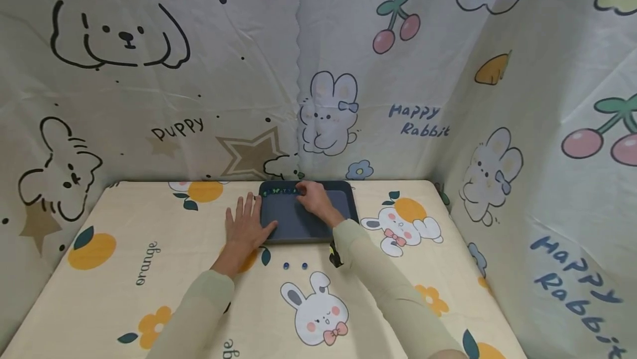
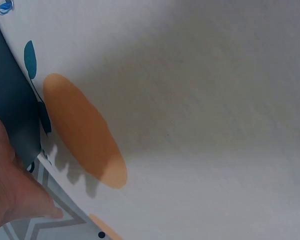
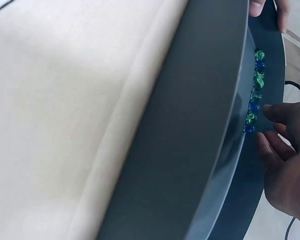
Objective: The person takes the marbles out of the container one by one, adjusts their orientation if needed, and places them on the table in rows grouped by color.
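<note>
Fingers (image 3: pixel 277 112) of the right hand (image 1: pixel 314 199), loosely spread, touch green and blue marbles (image 3: pixel 255 92) lining the dark tray (image 1: pixel 298 226).

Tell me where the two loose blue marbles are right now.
In the head view, the two blue marbles lie on the tablecloth just in front of the dark tray, between the forearms, above the printed rabbit.

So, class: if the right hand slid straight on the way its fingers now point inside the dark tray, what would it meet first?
Most likely the row of small green and blue glass marbles along the far wall of the dark grey plastic tray. The right hand has its fingertips just short of them, though depth is hard to judge.
</note>
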Tool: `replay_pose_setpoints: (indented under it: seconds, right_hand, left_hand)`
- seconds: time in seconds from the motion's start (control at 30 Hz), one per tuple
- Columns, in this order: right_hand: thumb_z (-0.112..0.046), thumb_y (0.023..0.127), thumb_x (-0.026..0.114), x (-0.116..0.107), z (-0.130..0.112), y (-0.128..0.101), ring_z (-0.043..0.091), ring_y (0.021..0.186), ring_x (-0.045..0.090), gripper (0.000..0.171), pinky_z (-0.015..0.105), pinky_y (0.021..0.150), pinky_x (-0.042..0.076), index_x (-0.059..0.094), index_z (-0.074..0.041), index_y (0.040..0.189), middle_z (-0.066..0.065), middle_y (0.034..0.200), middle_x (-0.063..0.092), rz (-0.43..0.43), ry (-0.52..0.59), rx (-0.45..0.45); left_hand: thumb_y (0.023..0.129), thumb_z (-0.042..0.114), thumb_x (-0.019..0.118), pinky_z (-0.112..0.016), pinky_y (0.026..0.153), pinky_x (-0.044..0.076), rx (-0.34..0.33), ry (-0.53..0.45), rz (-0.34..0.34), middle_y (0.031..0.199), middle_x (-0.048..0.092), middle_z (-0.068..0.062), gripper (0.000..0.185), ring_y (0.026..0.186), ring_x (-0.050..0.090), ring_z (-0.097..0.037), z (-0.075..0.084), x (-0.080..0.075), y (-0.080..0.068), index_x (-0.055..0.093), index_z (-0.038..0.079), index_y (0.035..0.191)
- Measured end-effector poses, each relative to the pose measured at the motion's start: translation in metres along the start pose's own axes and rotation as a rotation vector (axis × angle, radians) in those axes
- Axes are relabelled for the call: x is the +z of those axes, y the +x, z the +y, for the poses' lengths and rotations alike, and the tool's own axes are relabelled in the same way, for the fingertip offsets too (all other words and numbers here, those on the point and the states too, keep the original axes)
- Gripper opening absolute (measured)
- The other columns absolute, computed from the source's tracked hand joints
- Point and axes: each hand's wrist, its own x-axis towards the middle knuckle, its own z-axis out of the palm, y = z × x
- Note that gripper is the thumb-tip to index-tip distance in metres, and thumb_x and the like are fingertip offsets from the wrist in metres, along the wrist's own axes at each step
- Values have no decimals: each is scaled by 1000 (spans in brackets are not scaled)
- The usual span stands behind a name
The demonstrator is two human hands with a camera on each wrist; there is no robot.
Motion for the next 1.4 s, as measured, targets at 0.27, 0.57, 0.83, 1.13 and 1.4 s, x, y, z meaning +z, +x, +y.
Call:
replay_pose_setpoints:
  seconds: [0.27, 0.57, 0.83, 1.13, 1.4]
  right_hand:
    - [-12, 94, 70, 4, 2, 7, 24, 106, 64, 35, 39, 89, 53, 67, -6, 128, 11, 118, 68, -37, -74, 6]
    - [-10, 94, 69, 6, 6, 15, 26, 117, 62, 36, 39, 98, 49, 66, -6, 130, 11, 125, 67, -60, -133, -17]
    - [-13, 96, 67, 6, 3, 17, 26, 121, 59, 35, 40, 100, 47, 66, -7, 131, 10, 130, 64, -104, -212, -18]
    - [-10, 96, 67, 5, 5, 14, 27, 116, 61, 30, 40, 97, 49, 68, -7, 126, 11, 125, 66, -94, -194, -18]
    - [-9, 96, 64, 7, 0, 17, 26, 109, 64, 23, 39, 94, 51, 72, -7, 118, 9, 119, 69, -138, -283, -17]
  left_hand:
    - [96, 59, 52, -63, 116, 2, 4, -4, 7, 165, 4, -20, 91, 150, 3, -40, 0, 0, 0, 15, 5, 160]
    - [97, 60, 51, -62, 116, 1, -2, 2, 5, 165, 3, -19, 91, 150, 1, -40, -1, 0, 3, 14, 6, 160]
    - [96, 59, 52, -63, 116, 2, 0, -11, 5, 165, 5, -20, 91, 150, 2, -40, -2, 0, 3, 15, 5, 160]
    - [97, 59, 52, -62, 116, 1, -1, -22, 6, 165, 5, -20, 90, 150, 3, -40, -1, 2, 2, 16, 6, 160]
    - [96, 59, 53, -62, 117, 0, -11, -23, 4, 165, 5, -19, 91, 150, 2, -39, -2, 4, 2, 15, 7, 160]
